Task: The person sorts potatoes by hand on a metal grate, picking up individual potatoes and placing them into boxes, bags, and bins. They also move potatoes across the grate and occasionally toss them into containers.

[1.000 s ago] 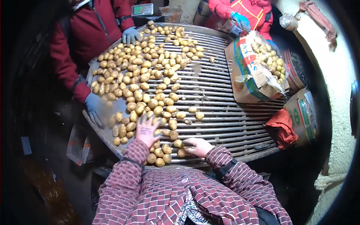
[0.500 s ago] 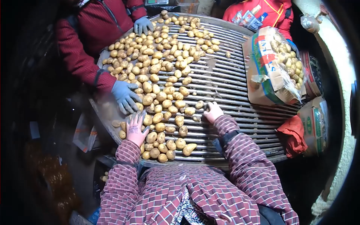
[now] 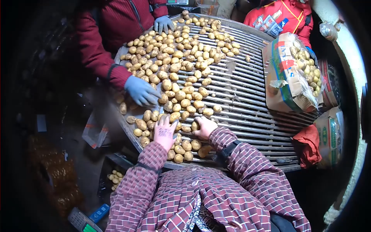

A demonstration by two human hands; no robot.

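Many yellow potatoes (image 3: 188, 89) lie spread over the left and middle of a slatted metal sorting table (image 3: 247, 92). My left hand (image 3: 165, 133), in a pink glove with dark fingertips, rests among the potatoes near the table's front edge, its fingers spread. Just right of it is my right hand (image 3: 205, 128), fingers curled against a single potato (image 3: 195, 126). A small group of potatoes (image 3: 186, 145) lies between my wrists, close to my body. The undersides of my fingers are hidden.
A co-worker's blue-gloved hand (image 3: 142, 91) reaches in from the left, with the other glove (image 3: 164, 24) farther back. At right stand a bag of potatoes (image 3: 305, 65), a red cloth (image 3: 308, 145) and another bag (image 3: 329, 135). Below left is a crate (image 3: 110, 170) holding potatoes.
My right hand has moved left and nearer my body, onto a potato. My left hand has moved right, closer to it. The co-worker's near glove has shifted over the potatoes; the view has swung slightly.
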